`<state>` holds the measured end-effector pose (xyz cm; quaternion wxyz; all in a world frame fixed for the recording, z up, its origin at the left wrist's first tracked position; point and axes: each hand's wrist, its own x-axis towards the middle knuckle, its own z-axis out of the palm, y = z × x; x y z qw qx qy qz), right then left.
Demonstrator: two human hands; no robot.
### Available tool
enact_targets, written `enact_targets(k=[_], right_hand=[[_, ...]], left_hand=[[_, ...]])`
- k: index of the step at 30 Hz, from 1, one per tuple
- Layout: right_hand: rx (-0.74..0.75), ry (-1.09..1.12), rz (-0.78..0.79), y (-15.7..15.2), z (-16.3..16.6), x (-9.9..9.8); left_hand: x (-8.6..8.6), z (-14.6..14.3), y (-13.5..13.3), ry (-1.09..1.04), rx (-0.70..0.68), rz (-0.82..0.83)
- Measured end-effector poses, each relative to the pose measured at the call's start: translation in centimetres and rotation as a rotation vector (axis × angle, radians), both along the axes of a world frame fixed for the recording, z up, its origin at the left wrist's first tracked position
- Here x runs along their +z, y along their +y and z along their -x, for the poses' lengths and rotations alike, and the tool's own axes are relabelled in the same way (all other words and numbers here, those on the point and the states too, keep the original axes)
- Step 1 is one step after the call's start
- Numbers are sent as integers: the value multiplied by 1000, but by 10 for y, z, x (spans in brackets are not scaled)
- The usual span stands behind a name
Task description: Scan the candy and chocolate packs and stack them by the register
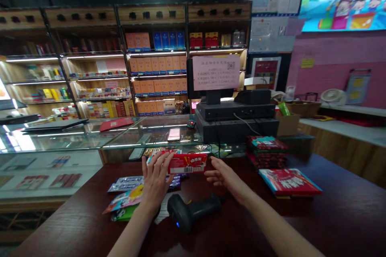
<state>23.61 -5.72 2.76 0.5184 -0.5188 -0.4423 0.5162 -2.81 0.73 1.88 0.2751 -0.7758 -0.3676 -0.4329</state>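
The left hand closes on the left end of a red box; the right hand, half open, seemingly empty, is near its other end. Held one-sidedly, the box could twist or drop toward the scanner below the grip.

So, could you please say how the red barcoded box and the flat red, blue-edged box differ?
The red barcoded box is in the left hand; the flat red, blue-edged box lies unheld, to the right of the right hand. The barcoded box turns its barcode towards the camera; the blue-edged box shows a broad face with large white lettering. Both are mainly red.
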Motion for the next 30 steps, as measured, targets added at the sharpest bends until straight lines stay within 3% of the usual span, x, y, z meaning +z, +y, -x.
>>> enact_targets(k=[12, 20, 30], right_hand=[[19, 44, 133, -13, -4, 19], [-58, 26, 159, -25, -10, 16], [-217, 4, 45, -32, -22, 23]], left_hand=[[-5, -11, 0, -46, -179, -131], [-3, -17, 1, 13, -166, -125], [24, -24, -15, 123, -213, 25]])
